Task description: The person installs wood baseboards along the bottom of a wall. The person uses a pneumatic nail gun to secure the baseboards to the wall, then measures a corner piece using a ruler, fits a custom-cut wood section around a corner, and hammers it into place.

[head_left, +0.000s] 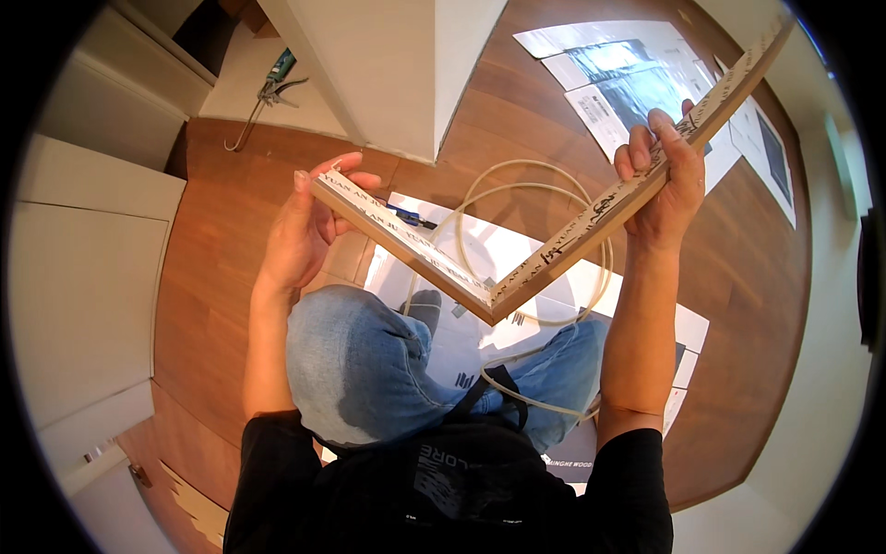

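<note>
A V-shaped piece of wood trim (565,247) is held up in front of my chest. It has a short and a long strip meeting at a mitred corner, brown on the outer edge, with printed white film on the inner faces. My left hand (305,226) grips the free end of the short strip between thumb and fingers. Around the long strip, partway up, my right hand (666,180) is closed. The long strip's far end rises to the upper right rim of the picture. Handwritten dark marks show on the film near my right hand.
A pale hose (526,164) lies coiled beneath the trim, near a small blue-and-black tool (411,216). Flattened cardboard (688,323) lies under my legs, with more sheets (591,102) at the far right. A caulking gun (273,85) rests by the doorway at far left. A white wall corner (397,74) juts out ahead.
</note>
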`<state>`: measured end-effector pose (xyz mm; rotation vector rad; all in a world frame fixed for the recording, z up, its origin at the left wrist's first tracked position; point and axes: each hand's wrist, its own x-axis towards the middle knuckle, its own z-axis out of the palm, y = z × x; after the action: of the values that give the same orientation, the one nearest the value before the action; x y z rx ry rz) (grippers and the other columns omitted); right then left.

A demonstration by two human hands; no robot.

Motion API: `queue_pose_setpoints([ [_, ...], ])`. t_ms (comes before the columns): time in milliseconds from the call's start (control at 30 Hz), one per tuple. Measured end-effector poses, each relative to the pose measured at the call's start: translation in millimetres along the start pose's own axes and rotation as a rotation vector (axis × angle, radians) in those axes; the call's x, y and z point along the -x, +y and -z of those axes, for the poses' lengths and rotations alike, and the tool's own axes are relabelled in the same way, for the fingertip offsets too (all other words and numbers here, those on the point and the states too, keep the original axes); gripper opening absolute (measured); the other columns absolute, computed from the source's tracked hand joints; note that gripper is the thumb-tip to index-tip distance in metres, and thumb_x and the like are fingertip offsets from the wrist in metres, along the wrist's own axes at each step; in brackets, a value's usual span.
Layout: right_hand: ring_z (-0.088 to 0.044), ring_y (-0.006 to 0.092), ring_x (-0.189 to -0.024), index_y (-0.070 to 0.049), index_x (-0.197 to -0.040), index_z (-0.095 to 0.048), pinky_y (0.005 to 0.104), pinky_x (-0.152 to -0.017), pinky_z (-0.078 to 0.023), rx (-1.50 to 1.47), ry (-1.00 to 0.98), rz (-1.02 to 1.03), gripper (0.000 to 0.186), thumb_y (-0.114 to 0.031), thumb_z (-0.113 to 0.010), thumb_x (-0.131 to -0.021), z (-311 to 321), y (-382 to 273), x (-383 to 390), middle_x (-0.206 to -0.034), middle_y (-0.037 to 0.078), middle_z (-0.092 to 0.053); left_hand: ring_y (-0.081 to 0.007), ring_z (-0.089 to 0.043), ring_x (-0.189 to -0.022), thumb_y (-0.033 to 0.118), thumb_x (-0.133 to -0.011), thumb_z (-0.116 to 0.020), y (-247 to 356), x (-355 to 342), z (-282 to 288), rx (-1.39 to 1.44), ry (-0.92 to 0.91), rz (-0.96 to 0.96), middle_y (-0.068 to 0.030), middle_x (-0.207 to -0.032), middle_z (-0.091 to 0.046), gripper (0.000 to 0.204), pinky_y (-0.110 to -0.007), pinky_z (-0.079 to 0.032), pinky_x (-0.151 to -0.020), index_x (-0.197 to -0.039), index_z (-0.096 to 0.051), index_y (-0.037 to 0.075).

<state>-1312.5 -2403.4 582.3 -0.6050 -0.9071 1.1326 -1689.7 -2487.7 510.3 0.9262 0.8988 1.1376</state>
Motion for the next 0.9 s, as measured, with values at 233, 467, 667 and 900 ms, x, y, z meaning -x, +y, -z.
queue_pose_setpoints([
  [233, -0.056, 0.0161, -0.068, -0.003, -0.142, -0.036, 0.032, -0.054, -0.05, 0.047, 0.116, 0.023, 0.055, -0.007, -0.067, -0.097, -5.7, -18.8, 3.0, -0.094, 0.01, -0.057, -0.0231, -0.061, -0.128, 0.053, -0.113, -0.044, 8.2, 6.5, -12.4, -0.238, 0.253, -0.217, -0.0126, -0.139, -0.064, 0.067, -0.036, -0.046, -0.109, -0.156, -0.046, 0.001],
  [467, -0.051, 0.0118, -0.06, -0.006, -0.102, -0.05, 0.0282, -0.049, -0.045, 0.229, 0.396, -0.121, 0.022, -0.011, -0.071, -0.095, -3.1, -25.0, -8.5, -0.085, 0.004, -0.051, -0.0316, -0.052, -0.139, 0.029, -0.093, -0.078, 74.9, 53.8, -80.7, -0.978, 0.141, -0.694, -0.0182, -0.147, -0.055, 0.07, -0.044, -0.039, -0.117, -0.152, -0.051, 0.001],
  [667, -0.054, 0.016, -0.059, -0.003, -0.098, -0.054, 0.0315, -0.047, -0.044, 0.086, 0.491, -0.322, 0.022, -0.014, -0.073, -0.094, 38.8, -26.2, -8.6, -0.079, 0.005, -0.052, -0.0368, -0.042, -0.147, 0.05, -0.078, -0.089, 81.0, 63.6, -161.4, -1.38, -0.163, -0.68, -0.0165, -0.155, -0.047, 0.097, -0.051, -0.031, -0.121, -0.155, -0.048, 0.007],
  [900, -0.049, 0.0147, -0.057, -0.006, -0.095, -0.052, 0.0298, -0.045, -0.039, -0.12, 0.527, -0.568, 0.024, -0.016, -0.073, -0.093, 79.9, -20.1, 6.7, -0.074, 0.004, -0.049, -0.0255, -0.049, -0.141, 0.06, -0.072, -0.086, 66.6, 51.2, -204.3, -1.429, -0.183, -0.934, -0.0021, -0.133, -0.06, 0.09, -0.058, -0.024, -0.12, -0.146, -0.058, 0.017],
])
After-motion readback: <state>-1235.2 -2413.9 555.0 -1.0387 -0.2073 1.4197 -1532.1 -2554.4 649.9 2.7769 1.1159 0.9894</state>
